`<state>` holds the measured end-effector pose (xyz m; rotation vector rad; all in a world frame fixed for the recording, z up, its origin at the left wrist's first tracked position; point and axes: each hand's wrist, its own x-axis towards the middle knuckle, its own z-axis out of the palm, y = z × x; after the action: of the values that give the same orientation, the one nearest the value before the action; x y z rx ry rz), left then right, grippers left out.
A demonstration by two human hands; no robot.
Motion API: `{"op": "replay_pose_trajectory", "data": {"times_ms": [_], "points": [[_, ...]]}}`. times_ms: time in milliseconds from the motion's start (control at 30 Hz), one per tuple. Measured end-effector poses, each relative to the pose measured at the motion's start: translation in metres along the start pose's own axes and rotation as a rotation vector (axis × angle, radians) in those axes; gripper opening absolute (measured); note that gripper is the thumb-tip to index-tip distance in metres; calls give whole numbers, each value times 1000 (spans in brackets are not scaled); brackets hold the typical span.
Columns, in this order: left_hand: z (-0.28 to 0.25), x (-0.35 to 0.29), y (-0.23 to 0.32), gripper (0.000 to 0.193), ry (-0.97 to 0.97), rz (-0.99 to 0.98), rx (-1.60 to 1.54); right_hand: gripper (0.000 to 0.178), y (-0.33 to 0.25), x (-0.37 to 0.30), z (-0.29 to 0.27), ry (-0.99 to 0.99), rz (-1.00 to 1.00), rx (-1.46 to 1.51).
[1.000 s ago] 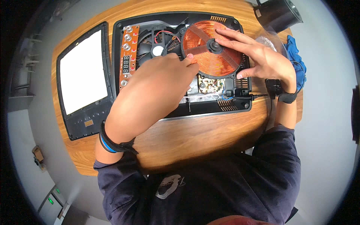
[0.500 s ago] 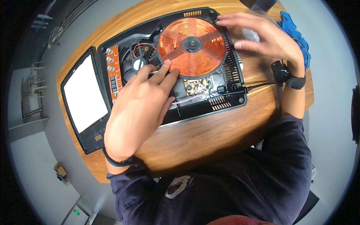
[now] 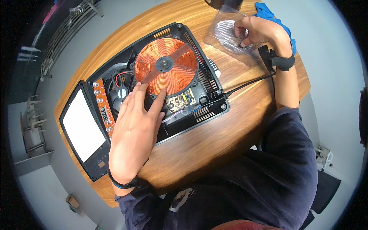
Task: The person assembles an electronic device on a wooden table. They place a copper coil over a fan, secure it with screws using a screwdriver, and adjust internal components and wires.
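Note:
An opened induction cooker with a black housing [image 3: 172,128] lies on the table. Inside it are a round copper coil [image 3: 178,73], a fan [image 3: 122,93], an orange display board [image 3: 104,103] and a small circuit board [image 3: 182,101]. My left hand [image 3: 134,130] rests over the cooker, fingers outstretched, fingertips at the coil's near edge. At the far right, my right hand [image 3: 262,32] reaches into a clear plastic container [image 3: 218,25] with a round, silvery textured area [image 3: 226,34]. Its fingers are bent inward; whatever they pinch is too small to make out.
A detached black panel with a white sheet [image 3: 84,122] lies left of the cooker. A black cable [image 3: 249,84] runs right from the housing. Beyond my right hand are a blue cloth [image 3: 266,11] and a dark object [image 3: 226,4]. A white dotted item [image 3: 213,68] shows beside the housing.
My right hand has moved from beside the cooker's far right corner to the plastic container, and its fingers have curled. My left hand stays at the coil's edge. The whole view has shifted.

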<state>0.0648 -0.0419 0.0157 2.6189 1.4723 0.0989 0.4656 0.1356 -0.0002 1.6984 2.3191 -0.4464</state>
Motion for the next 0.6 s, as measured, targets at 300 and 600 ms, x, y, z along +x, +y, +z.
{"op": "replay_pose_trajectory", "data": {"times_ms": [300, 600], "points": [[-2, 3, 1, 45, -41, -35, -63, 32, 7, 12, 10, -26, -137, 7], [4, 4, -2, 43, 5, 27, 13, 17, -2, 17, 5, -91, -109, -2]]}}
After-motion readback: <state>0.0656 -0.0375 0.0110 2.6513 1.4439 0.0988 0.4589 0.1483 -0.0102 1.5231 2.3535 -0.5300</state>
